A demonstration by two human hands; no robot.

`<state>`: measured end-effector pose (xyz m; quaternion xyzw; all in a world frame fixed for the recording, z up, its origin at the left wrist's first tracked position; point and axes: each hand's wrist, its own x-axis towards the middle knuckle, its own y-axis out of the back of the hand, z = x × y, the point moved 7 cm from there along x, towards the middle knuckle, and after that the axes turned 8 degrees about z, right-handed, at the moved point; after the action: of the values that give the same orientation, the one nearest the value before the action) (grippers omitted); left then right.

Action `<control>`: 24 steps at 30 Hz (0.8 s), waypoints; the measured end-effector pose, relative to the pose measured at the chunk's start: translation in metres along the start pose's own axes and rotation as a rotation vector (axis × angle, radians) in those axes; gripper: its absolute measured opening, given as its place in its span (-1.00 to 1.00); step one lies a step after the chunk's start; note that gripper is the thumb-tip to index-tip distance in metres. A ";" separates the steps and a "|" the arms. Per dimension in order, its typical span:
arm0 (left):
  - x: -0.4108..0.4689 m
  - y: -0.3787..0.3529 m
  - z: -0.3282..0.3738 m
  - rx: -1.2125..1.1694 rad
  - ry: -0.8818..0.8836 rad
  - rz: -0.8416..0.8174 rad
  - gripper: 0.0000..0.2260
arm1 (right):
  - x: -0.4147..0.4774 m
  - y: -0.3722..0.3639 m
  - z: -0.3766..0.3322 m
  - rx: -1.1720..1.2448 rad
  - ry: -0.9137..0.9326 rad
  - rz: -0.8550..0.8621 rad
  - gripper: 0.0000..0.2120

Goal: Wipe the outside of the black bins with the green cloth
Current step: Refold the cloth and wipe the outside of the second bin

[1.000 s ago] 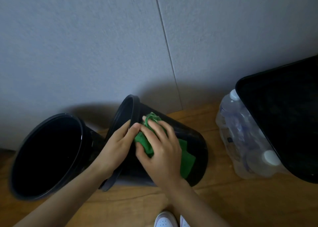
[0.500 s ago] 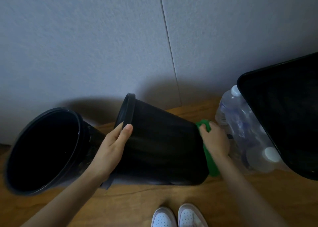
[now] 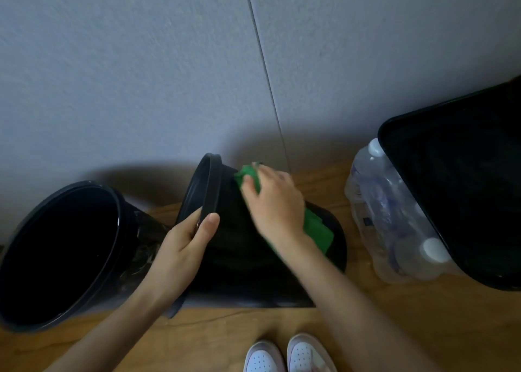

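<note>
A round black bin [image 3: 239,261] lies tipped on its side on the wooden floor, its rim turned to the left. My left hand [image 3: 183,247] grips that rim, thumb over the outer edge. My right hand [image 3: 275,202] holds the green cloth [image 3: 317,230] and presses it on the bin's upper side, close to the rim. A second round black bin [image 3: 124,225] leans at the left with its mouth open toward me.
A grey wall rises right behind the bins. A shrink-wrapped pack of water bottles [image 3: 394,219] stands at the right, beside a large black rectangular bin [image 3: 462,185]. My white shoes [image 3: 287,354] show at the bottom edge.
My right hand has swept the cloth from the bin's base end at the right back up along the side to near the rim. My left hand has kept its grip on the rim.
</note>
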<state>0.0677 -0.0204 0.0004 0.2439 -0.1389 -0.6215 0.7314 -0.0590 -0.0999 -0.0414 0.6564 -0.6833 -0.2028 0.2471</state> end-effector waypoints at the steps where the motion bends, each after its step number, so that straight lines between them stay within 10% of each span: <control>1: -0.001 -0.001 0.000 -0.010 0.003 -0.007 -0.51 | 0.009 -0.001 0.027 -0.043 -0.110 -0.050 -0.65; 8: -0.002 -0.008 0.006 -0.100 0.023 -0.011 -0.64 | 0.002 0.007 0.167 -0.104 -0.518 -0.247 -0.73; 19: 0.006 -0.005 0.005 0.061 -0.025 0.030 -0.65 | -0.021 0.005 -0.037 0.040 0.155 0.080 -0.42; 24: 0.010 -0.003 0.002 0.085 -0.026 0.033 -0.40 | 0.005 0.003 -0.004 0.016 0.084 0.021 -0.60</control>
<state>0.0665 -0.0311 -0.0004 0.2642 -0.1786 -0.6062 0.7286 -0.0590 -0.1049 -0.0357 0.6593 -0.6807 -0.1671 0.2723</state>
